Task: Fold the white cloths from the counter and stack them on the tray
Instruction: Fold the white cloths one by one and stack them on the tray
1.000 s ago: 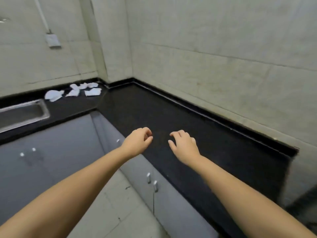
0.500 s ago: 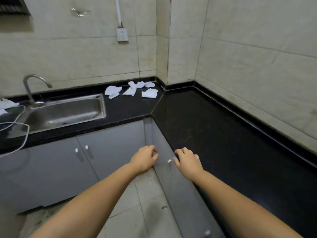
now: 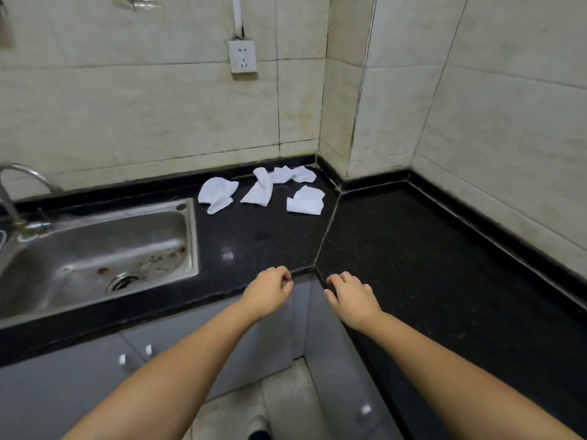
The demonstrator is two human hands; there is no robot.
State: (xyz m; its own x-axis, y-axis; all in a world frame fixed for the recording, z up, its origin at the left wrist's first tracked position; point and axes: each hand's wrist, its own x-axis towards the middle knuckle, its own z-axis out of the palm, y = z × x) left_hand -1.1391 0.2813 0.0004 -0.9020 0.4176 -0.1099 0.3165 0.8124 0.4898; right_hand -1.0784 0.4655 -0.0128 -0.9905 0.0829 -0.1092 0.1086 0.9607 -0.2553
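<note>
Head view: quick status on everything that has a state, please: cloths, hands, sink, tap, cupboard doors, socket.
white cloths: crumpled, unfolded, loose on the counter by the corner
left hand: empty, fingers curled, at the counter edge
right hand: empty, fingers curled, at the counter edge
sink: no standing water, stained near the drain
tap: no water running
cupboard doors: shut
socket: nothing plugged in

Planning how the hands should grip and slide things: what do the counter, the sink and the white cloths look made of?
Counter: polished black stone, seemingly speckled granite, glossy with light reflections. Sink: brushed stainless steel, grey metallic sheen, some stains. White cloths: thin soft fabric or perhaps paper, crumpled and matte.
</note>
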